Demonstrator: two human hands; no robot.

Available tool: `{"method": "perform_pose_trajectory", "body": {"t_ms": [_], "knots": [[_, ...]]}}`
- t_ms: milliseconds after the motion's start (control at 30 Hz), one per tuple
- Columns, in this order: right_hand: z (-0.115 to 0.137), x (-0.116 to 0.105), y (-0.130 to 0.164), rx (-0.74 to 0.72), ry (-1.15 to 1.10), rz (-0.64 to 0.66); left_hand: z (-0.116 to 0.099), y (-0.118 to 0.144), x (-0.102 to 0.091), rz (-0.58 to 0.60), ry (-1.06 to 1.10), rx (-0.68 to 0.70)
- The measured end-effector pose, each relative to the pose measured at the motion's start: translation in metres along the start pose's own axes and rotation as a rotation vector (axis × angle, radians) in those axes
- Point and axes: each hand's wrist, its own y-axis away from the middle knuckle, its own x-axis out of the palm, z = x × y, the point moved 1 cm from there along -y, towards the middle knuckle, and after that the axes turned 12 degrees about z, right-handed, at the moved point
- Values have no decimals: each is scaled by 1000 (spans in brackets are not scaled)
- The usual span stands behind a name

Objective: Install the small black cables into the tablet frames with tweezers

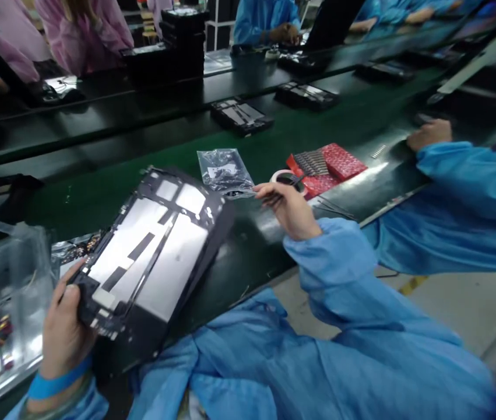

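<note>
My left hand (64, 329) grips the near corner of a black device frame with silver metal panels (151, 251), tilted up off the bench edge. My right hand (289, 205) reaches out over the bench and pinches the edge of a small clear plastic bag (222, 169) that lies on the green belt. A roll of tape (289, 178) sits just behind that hand.
Red anti-static sheets (337, 163) with small metal parts lie to the right. A co-worker's hand (429, 134) and blue sleeve rest on the bench beyond. More black frames (241, 115) ride the green conveyor. Clear trays (5, 303) stand at my left. Other people work across the line.
</note>
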Motion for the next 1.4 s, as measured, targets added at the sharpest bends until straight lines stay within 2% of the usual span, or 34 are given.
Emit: {"method": "perform_pose_trajectory", "body": {"t_ms": [67,133,167,233,300,433,500,600,833,1000,1167,1400], "knots": [[-16,-22,-7,39,29,-110,3,-4,-6,69,129,-175],[-29,-27,-11,43,65,-121,6,-7,-5,184,174,-302],[-35,-25,-12,24,86,-105,7,-9,-4,245,143,-314],[-43,-17,-15,-22,134,-63,8,-14,-2,341,35,-286],[-49,-9,-18,-51,187,-42,6,-18,-1,388,-148,-205],[-56,-3,-27,-89,282,-43,-5,-22,1,306,-540,102],[-57,-2,-31,-98,311,-36,-9,-23,5,286,-573,194],[-59,-1,-36,-97,343,-25,-7,-24,17,365,-526,258],[-63,1,-40,-106,360,-31,6,-29,39,424,-541,274],[-65,2,-40,-111,342,-35,6,-28,39,413,-528,286],[-65,3,-41,-108,365,-50,3,-27,37,480,-598,234],[-62,4,-41,-109,358,-59,1,-28,37,484,-613,290]]}}
